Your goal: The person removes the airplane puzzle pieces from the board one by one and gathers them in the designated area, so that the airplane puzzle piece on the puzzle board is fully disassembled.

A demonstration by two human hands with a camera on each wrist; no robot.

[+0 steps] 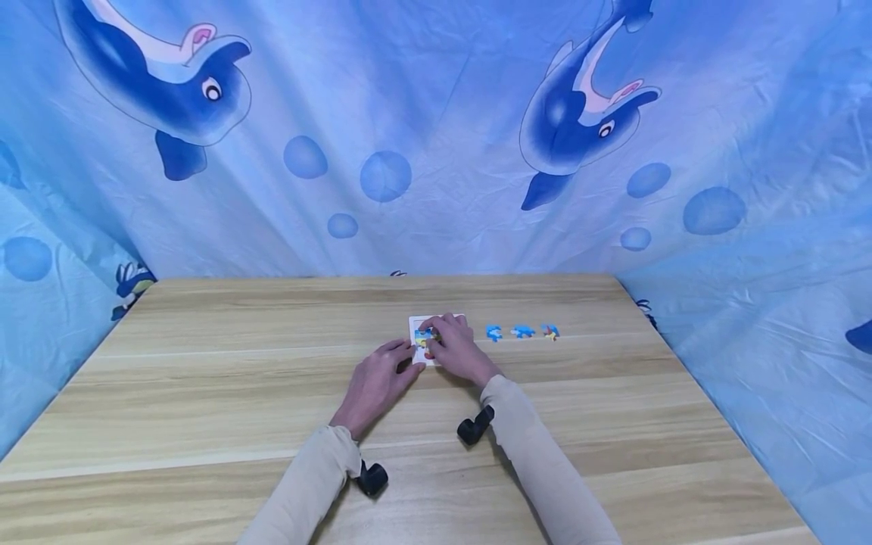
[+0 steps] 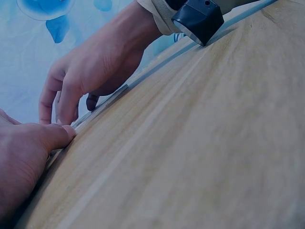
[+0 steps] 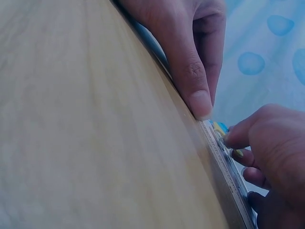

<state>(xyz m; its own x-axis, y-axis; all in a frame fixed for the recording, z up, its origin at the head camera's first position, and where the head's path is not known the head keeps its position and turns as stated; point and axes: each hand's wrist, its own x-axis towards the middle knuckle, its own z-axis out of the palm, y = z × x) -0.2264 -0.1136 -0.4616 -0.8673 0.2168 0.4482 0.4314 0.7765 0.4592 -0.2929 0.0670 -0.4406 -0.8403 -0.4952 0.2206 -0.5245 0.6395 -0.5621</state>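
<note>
Fitting seems underway: the left hand grips the puzzle board at seven o'clock; the right hand arches over it, hold unclear. Loose jigsaw pieces, three o'clock, probably come next.

Bright, even head view, soft shadows beneath the sleeves, dimmer bluish wrist views, near tabletop seemingly blurred

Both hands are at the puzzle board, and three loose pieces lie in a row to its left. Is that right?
Not quite: the head view shows the three loose pieces in a row to the right of the puzzle board, not left. The left hand and right hand are at it.
</note>
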